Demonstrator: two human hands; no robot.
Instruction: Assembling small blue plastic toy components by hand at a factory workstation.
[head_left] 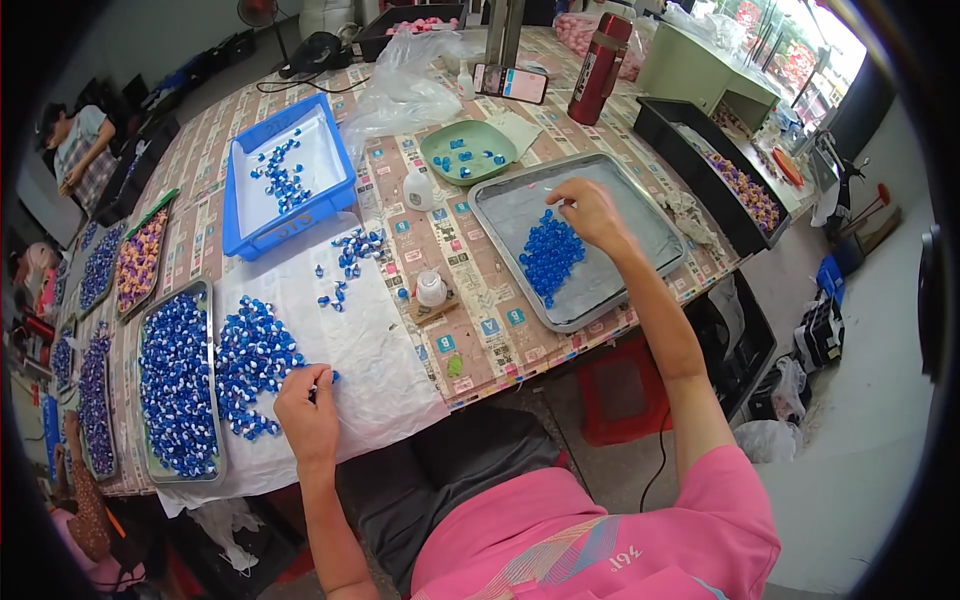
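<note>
My left hand [308, 405] rests on a white sheet [380, 345], its fingers pinching a small blue-and-white piece at the edge of a pile of several such pieces [250, 360]. My right hand [590, 210] reaches over a metal tray [640, 215], fingertips closed just above a cluster of blue beads [552, 255] in it; whether it holds a bead is not visible.
A tray of blue-and-white pieces [175, 385] lies left of the pile. A blue bin [285, 175], a green dish [468, 152], two small white bottles [431, 288], a phone [511, 83], a red flask [599, 68] and a black tray [715, 165] stand around. Another person [80, 145] sits far left.
</note>
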